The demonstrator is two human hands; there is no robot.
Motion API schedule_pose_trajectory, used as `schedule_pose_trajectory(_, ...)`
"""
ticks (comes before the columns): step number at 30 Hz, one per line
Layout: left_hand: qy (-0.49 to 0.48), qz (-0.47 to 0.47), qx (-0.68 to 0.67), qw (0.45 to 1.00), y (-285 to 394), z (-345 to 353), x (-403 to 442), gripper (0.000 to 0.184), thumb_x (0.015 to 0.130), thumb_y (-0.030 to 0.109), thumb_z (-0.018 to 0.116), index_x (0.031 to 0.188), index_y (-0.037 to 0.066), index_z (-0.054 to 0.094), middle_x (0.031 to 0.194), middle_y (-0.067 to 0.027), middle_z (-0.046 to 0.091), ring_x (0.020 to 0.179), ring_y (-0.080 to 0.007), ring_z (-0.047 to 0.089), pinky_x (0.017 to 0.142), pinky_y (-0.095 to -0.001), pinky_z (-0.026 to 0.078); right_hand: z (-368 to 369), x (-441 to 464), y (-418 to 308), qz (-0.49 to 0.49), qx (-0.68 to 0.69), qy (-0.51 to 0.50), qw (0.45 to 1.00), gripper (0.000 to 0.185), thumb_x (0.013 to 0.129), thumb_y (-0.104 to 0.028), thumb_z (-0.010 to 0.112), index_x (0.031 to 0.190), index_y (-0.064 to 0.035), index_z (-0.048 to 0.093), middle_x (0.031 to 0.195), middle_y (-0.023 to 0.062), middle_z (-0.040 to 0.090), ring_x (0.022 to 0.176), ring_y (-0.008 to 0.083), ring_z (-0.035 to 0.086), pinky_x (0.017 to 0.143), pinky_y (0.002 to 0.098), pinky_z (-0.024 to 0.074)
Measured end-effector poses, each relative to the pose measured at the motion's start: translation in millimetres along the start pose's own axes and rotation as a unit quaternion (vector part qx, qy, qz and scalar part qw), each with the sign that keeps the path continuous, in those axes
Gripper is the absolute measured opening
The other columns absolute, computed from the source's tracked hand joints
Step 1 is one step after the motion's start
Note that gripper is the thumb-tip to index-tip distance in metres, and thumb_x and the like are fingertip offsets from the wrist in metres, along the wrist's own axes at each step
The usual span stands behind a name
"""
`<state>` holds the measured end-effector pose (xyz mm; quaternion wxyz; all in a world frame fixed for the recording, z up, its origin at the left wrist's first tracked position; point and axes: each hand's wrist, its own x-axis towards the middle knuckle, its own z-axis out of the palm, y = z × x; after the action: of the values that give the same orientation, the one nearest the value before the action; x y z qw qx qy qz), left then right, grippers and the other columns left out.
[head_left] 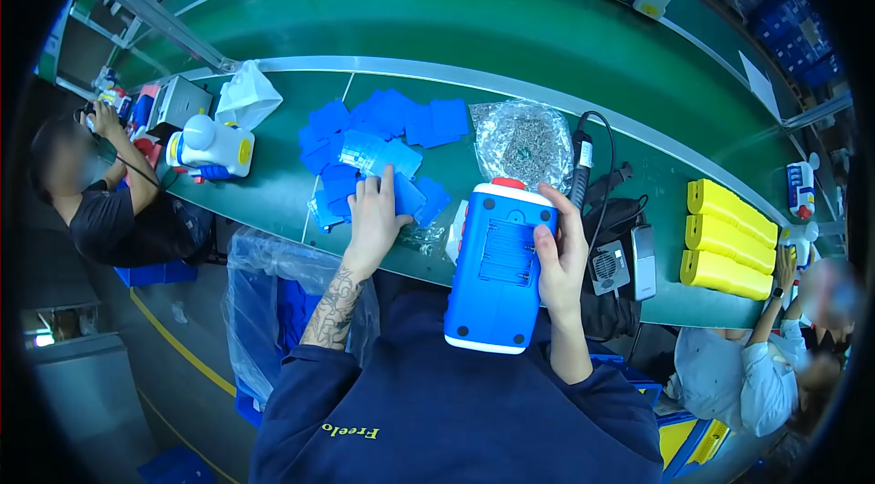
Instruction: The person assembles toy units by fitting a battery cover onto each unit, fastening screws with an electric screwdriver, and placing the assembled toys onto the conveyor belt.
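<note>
A blue and white plastic housing (pixel 495 270) with a red part at its top is held upright in my right hand (pixel 562 256), thumb on its face and fingers round its right side. An open rectangular recess with ribs shows in that face. My left hand (pixel 375 215) lies over a loose pile of flat blue plates (pixel 387 117), fingers spread and touching the plates. Whether a plate is pinched there is hidden. Beyond the housing, a clear plastic bag (pixel 523 139) of small metal parts lies on the green bench (pixel 437 176).
Right of the bag are a corded black tool (pixel 581 165), a small fan-like device (pixel 609 267) and yellow parts (pixel 729 233). A white and blue unit (pixel 211 149) stands left. A lined bin (pixel 264 279) is below the bench edge. Co-workers sit at both sides.
</note>
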<state>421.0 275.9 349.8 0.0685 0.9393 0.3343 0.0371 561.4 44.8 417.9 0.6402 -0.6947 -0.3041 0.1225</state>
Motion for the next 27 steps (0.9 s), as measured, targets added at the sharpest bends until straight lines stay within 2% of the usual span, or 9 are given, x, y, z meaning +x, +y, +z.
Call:
schedule_pose_trajectory(2, 0.013, 0.021, -0.065, 0.998, 4, -5, 1, 0.086, 0.058, 0.017, 0.086, 0.132, 0.002, 0.046, 0.112, -0.0145, 0.052, 0.106, -0.0320, 0.049, 0.083, -0.0444, 0.041, -2, 1, -6, 0.025, 0.059, -0.011, 0.998, 0.040, 0.093, -0.018, 0.053, 0.127, 0.0017, 0.049, 0.124, 0.0180, 0.057, 0.115, 0.0242, 0.055, 0.098, 0.0336, 0.0392)
schedule_pose_trajectory(6, 0.124, 0.102, -0.278, 0.947, -8, 1, 12, 0.032, 0.069, 0.004, 0.076, 0.100, 0.003, 0.067, 0.089, -0.0117, 0.062, 0.081, -0.0286, 0.061, 0.070, -0.0358, 0.049, -6, 21, 14, -0.020, 0.062, -0.009, 0.998, 0.042, 0.100, -0.026, 0.038, 0.128, 0.0028, 0.049, 0.115, 0.0174, 0.063, 0.107, 0.0200, 0.058, 0.093, 0.0315, 0.0422)
schedule_pose_trajectory(8, 0.126, 0.031, -0.343, 0.930, 2, -36, 14, 0.030, 0.071, 0.003, 0.076, 0.100, 0.004, 0.068, 0.095, -0.0103, 0.066, 0.082, -0.0222, 0.063, 0.071, -0.0326, 0.051, -5, 24, 19, -0.018, 0.108, -0.017, 0.994, 0.043, 0.100, -0.028, 0.037, 0.127, 0.0034, 0.049, 0.112, 0.0172, 0.064, 0.105, 0.0202, 0.060, 0.093, 0.0318, 0.0427)
schedule_pose_trajectory(9, 0.141, 0.038, -0.410, 0.900, 12, -59, 16, 0.032, 0.073, 0.000, 0.075, 0.105, 0.002, 0.067, 0.101, -0.0081, 0.067, 0.087, -0.0155, 0.062, 0.075, -0.0281, 0.051, -3, 23, 19, -0.015, 0.119, -0.013, 0.993, 0.042, 0.101, -0.028, 0.036, 0.126, 0.0038, 0.050, 0.109, 0.0167, 0.065, 0.102, 0.0200, 0.061, 0.092, 0.0313, 0.0434)
schedule_pose_trajectory(12, 0.075, 0.099, -0.609, 0.783, 48, -115, 12, 0.041, 0.072, -0.011, 0.072, 0.111, -0.004, 0.063, 0.104, -0.0083, 0.067, 0.094, -0.0142, 0.061, 0.078, -0.0267, 0.054, 1, 21, 18, 0.004, 0.140, -0.006, 0.990, 0.042, 0.102, -0.028, 0.035, 0.124, 0.0039, 0.050, 0.109, 0.0166, 0.065, 0.102, 0.0195, 0.061, 0.091, 0.0308, 0.0441)
schedule_pose_trajectory(14, -0.027, 0.142, -0.607, 0.782, 78, -128, 4, 0.035, 0.072, -0.005, 0.075, 0.106, 0.001, 0.067, 0.101, -0.0099, 0.068, 0.091, -0.0161, 0.065, 0.068, -0.0271, 0.057, 2, 20, 15, -0.001, 0.135, -0.006, 0.991, 0.042, 0.102, -0.029, 0.035, 0.125, 0.0032, 0.049, 0.109, 0.0169, 0.065, 0.102, 0.0195, 0.061, 0.091, 0.0307, 0.0444)
schedule_pose_trajectory(16, -0.019, 0.256, -0.459, 0.851, 102, -132, 1, 0.030, 0.073, 0.001, 0.075, 0.102, 0.005, 0.070, 0.093, -0.0087, 0.069, 0.078, -0.0161, 0.066, 0.060, -0.0263, 0.055, 4, 19, 13, 0.006, 0.161, 0.013, 0.987, 0.043, 0.102, -0.031, 0.037, 0.127, 0.0026, 0.047, 0.109, 0.0170, 0.065, 0.101, 0.0193, 0.061, 0.090, 0.0303, 0.0447)
schedule_pose_trajectory(18, -0.030, 0.295, -0.452, 0.841, 114, -115, 0, 0.030, 0.073, 0.003, 0.075, 0.103, 0.007, 0.071, 0.092, -0.0082, 0.069, 0.077, -0.0176, 0.067, 0.060, -0.0269, 0.055, 3, 18, 19, -0.006, 0.153, 0.020, 0.988, 0.045, 0.101, -0.033, 0.039, 0.128, 0.0018, 0.046, 0.108, 0.0168, 0.065, 0.099, 0.0184, 0.061, 0.088, 0.0296, 0.0450)
schedule_pose_trajectory(27, -0.045, 0.303, -0.417, 0.856, 109, -122, -4, 0.029, 0.074, 0.006, 0.075, 0.103, 0.006, 0.070, 0.092, -0.0094, 0.069, 0.077, -0.0209, 0.067, 0.060, -0.0292, 0.055, 6, 20, 15, -0.013, 0.129, 0.019, 0.991, 0.041, 0.100, -0.030, 0.042, 0.128, -0.0003, 0.047, 0.105, 0.0131, 0.067, 0.089, 0.0132, 0.059, 0.079, 0.0266, 0.0442)
